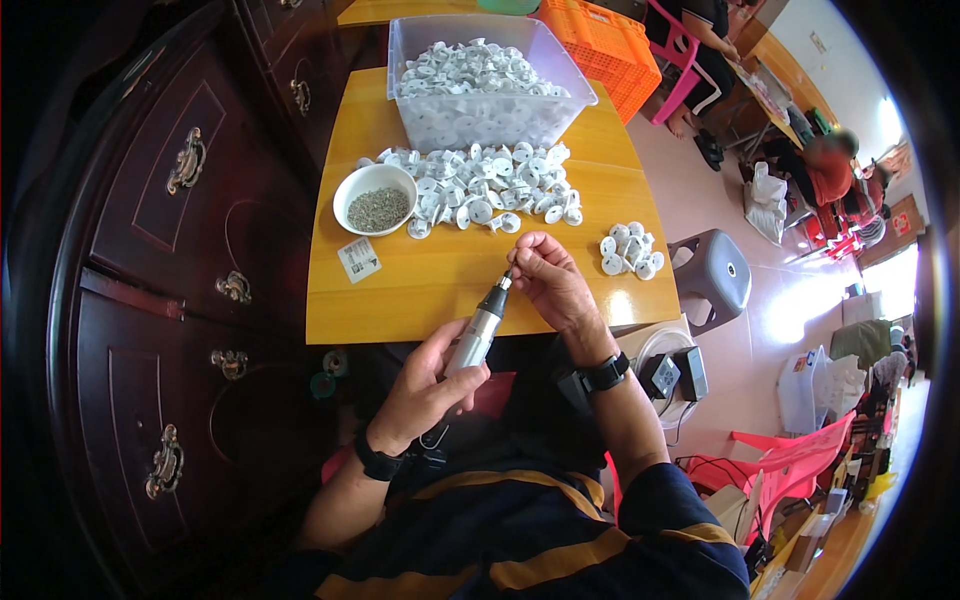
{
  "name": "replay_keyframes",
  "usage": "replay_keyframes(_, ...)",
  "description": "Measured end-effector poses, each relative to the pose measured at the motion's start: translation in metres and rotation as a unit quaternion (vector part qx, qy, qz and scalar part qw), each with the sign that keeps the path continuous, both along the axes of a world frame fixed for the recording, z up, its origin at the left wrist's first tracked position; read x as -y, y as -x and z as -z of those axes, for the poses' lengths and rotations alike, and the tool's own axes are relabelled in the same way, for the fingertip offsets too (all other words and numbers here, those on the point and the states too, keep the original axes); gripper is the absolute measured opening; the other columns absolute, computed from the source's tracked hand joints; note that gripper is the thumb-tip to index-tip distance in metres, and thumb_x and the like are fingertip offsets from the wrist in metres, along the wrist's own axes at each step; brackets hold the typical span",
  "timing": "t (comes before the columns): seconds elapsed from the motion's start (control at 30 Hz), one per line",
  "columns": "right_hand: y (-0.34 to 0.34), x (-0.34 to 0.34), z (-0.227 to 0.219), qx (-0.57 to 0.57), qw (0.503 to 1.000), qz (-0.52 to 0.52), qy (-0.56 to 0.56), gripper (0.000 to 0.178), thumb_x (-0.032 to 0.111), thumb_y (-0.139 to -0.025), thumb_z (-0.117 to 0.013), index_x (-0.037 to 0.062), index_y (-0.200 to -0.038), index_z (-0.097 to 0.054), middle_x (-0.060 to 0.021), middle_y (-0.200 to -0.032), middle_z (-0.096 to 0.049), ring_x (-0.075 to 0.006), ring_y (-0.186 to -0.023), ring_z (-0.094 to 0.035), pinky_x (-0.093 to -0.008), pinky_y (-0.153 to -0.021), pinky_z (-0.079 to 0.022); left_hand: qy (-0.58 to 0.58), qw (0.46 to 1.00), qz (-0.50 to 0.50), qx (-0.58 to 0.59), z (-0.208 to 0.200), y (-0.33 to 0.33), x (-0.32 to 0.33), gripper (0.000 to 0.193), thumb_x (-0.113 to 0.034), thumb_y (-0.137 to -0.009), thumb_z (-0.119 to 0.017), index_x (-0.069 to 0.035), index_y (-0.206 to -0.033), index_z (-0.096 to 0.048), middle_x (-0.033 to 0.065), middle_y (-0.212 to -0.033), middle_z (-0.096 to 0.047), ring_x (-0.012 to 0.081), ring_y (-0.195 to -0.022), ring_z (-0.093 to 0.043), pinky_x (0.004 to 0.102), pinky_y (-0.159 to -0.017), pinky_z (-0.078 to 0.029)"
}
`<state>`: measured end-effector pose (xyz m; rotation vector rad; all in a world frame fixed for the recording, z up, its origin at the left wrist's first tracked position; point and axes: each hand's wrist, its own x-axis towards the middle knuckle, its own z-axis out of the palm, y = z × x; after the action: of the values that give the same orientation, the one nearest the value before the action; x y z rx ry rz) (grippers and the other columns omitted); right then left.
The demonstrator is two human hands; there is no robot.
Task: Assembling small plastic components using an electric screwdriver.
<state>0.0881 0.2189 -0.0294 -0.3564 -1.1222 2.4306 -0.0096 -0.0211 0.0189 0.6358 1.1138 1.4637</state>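
My left hand (425, 390) is wrapped round a silver and black electric screwdriver (477, 338), its tip tilted up and away from me. At that tip my right hand (558, 285) has thumb and fingers pinched together; whatever is between them is too small to make out. Beyond my hands lies a loose heap of white round plastic parts (480, 195) with short stems. A white bowl (343, 218) of small grey metal pieces, possibly screws, stands left of the heap. A smaller group of the same white parts (630, 250) sits at the table's right.
A clear plastic bin (490, 125) full of white parts stands at the back of the yellow table (400, 310). A white card (359, 259) lies by the bowl. Right of the table are a grey stool (712, 275) and an orange crate (600, 55). Dark cabinets (150, 250) line the left.
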Motion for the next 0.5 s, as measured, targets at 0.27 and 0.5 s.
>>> replay_keyframes(0.27,0.000,0.001,-0.003,0.057,0.998,-0.002,0.019,0.007,0.011,-0.101,-0.065,0.0093,-0.108,-0.064,-0.0019,-0.094,-0.067,-0.0097,-0.080,-0.065,-0.0220,-0.071,-0.054,0.000,0.966,-0.067,-0.248,0.019,-0.010,-0.002,0.065,-0.021,-0.092,-0.072,0.005,-0.145,-0.044,0.0246,-0.132,-0.063,0.0315,-0.123,-0.064,0.0382,-0.103,-0.048)
replay_keyframes(0.5,-0.002,-0.001,-0.005,0.084,0.996,-0.008,-0.020,0.014,0.012,-0.101,-0.065,0.0082,-0.114,-0.063,-0.0027,-0.096,-0.068,-0.0101,-0.082,-0.066,-0.0230,-0.073,-0.054,-0.031,0.934,-0.097,-0.343,0.018,-0.012,-0.005,0.065,-0.019,-0.091,-0.072,0.005,-0.144,-0.044,0.0282,-0.125,-0.065,0.0384,-0.114,-0.068,0.0401,-0.095,-0.053)
